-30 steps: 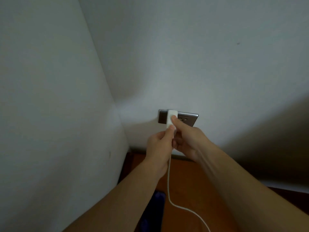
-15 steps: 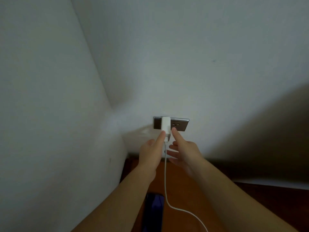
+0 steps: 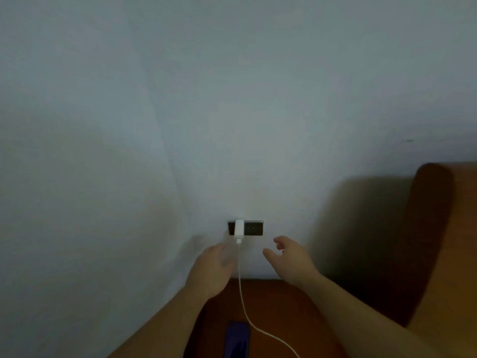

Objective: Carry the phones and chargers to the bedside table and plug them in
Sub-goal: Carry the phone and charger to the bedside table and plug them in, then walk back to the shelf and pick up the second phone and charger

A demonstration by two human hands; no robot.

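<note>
A white charger (image 3: 239,227) sits plugged into the left side of a dark wall socket (image 3: 254,228). Its white cable (image 3: 242,301) hangs down and curves right across the wooden bedside table (image 3: 284,313). A dark blue phone (image 3: 237,339) lies on the table near the bottom edge of the view. My left hand (image 3: 213,270) is just below and left of the charger, blurred, fingers loose, holding nothing. My right hand (image 3: 289,259) hovers to the right of the cable with fingers spread, empty.
Two pale walls meet in a corner (image 3: 178,182) left of the socket. A rounded wooden headboard (image 3: 438,241) rises at the right and casts a dark shadow on the wall.
Both hands have let go of the charger and drawn back and apart from the socket. The charger stays plugged in. The view has tilted up and right, showing the headboard.
</note>
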